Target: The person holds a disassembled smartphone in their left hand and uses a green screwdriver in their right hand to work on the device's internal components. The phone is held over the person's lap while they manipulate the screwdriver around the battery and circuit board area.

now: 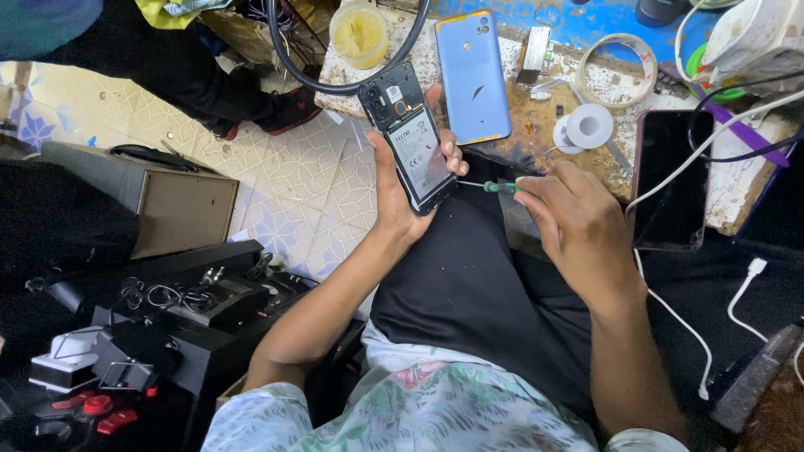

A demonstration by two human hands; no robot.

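Left hand (400, 201) wrapped around an opened smartphone (409, 138), back cover off, battery and circuit board exposed, held over the lap at the workbench's near edge. Right hand (578, 222) pinching a green-handled screwdriver (492, 187), tip touching the phone's right edge. Just beyond, on the stained workbench (536, 125): detached blue back cover (472, 75), solder spool (584, 127), dark-screened phone (672, 177) at right.
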